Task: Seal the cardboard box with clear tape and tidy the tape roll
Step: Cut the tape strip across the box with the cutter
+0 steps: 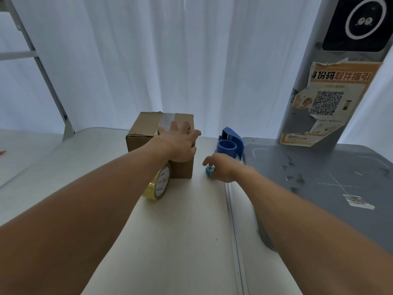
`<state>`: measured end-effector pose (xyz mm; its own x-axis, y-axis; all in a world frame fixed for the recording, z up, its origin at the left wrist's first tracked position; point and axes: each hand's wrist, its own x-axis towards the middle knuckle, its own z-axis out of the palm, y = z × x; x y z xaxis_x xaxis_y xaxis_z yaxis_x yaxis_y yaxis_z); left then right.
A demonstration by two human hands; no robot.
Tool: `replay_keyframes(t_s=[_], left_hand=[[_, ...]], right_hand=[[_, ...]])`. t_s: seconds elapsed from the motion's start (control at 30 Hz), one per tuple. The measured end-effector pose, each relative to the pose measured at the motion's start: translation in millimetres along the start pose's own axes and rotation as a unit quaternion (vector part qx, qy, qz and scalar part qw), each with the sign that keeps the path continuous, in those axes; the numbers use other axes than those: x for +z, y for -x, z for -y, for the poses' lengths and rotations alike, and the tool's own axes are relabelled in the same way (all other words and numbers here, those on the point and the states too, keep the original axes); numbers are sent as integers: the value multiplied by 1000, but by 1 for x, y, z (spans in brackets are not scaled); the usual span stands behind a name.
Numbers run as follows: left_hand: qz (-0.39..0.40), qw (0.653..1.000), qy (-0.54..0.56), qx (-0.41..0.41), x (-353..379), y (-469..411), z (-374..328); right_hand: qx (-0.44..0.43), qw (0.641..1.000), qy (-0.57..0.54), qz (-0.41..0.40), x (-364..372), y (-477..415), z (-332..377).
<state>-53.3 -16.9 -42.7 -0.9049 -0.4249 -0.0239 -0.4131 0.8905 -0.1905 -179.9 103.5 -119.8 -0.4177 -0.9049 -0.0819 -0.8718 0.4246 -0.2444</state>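
A brown cardboard box (148, 133) stands on the white table (187, 231), with a strip of clear tape (167, 120) running over its top. My left hand (180, 143) lies flat on the box's near top edge, fingers spread. A roll of clear yellowish tape (158, 185) leans upright against the box's front face, under my left forearm. To the right of the box, my right hand (223, 167) closes its fingers on a small teal object (209, 171) resting on the table; what it is I cannot tell.
A blue tape dispenser (230, 145) stands just beyond my right hand. A grey platform (319, 177) with scuff marks adjoins the table on the right, with a grey post carrying an orange QR poster (331, 99). White curtains hang behind.
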Motion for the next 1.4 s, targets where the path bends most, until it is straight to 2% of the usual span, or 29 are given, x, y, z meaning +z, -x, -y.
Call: replay_keyframes(t_s=[0.1, 0.2, 0.33, 0.43, 0.5, 0.57, 0.67, 0.73, 0.8, 0.87, 0.93, 0.97, 1.03, 1.13, 1.23, 1.4], left_hand=[[-8, 1000, 16, 6, 1, 0, 5], [-22, 993, 119, 13, -3, 4, 15], [-143, 966, 215, 15, -6, 22, 29], [-209, 953, 217, -15, -4, 35, 44], [-212, 955, 204, -36, -3, 44, 55], [-208, 955, 200, -64, -2, 54, 64], [-212, 947, 214, -111, 0, 67, 72], [-194, 942, 232, -145, 4, 75, 76], [-159, 934, 263, -185, 8, 80, 77], [-113, 903, 347, -226, 11, 83, 79], [-55, 856, 461, -225, 16, 88, 81], [-27, 848, 487, -209, 18, 91, 82], [14, 856, 486, -177, 25, 94, 81], [26, 866, 469, -170, 30, 94, 75], [28, 878, 449, -164, 27, 92, 66], [42, 877, 452, -157, 20, 87, 46]], right_hand=[[-12, 1000, 20, 3, 4, 4, -1], [-14, 999, -29, -17, 5, 8, 0], [-17, 999, -29, -29, 6, 14, 10], [11, 999, -49, 19, 4, 17, 18], [21, 998, -46, 41, 1, 20, 21], [13, 999, -29, 35, -3, 24, 24], [6, 999, -35, -18, -12, 32, 28], [13, 992, -98, -81, -23, 36, 33], [18, 970, -182, -163, -34, 41, 44], [0, 940, -265, -215, -46, 47, 60], [-15, 916, -354, -187, -54, 54, 75], [-26, 903, -400, -153, -56, 54, 80], [-36, 881, -463, -87, -55, 52, 83], [-22, 873, -486, -41, -48, 48, 82], [-17, 858, -512, -47, -46, 49, 82], [-8, 847, -525, -80, -47, 58, 70]])
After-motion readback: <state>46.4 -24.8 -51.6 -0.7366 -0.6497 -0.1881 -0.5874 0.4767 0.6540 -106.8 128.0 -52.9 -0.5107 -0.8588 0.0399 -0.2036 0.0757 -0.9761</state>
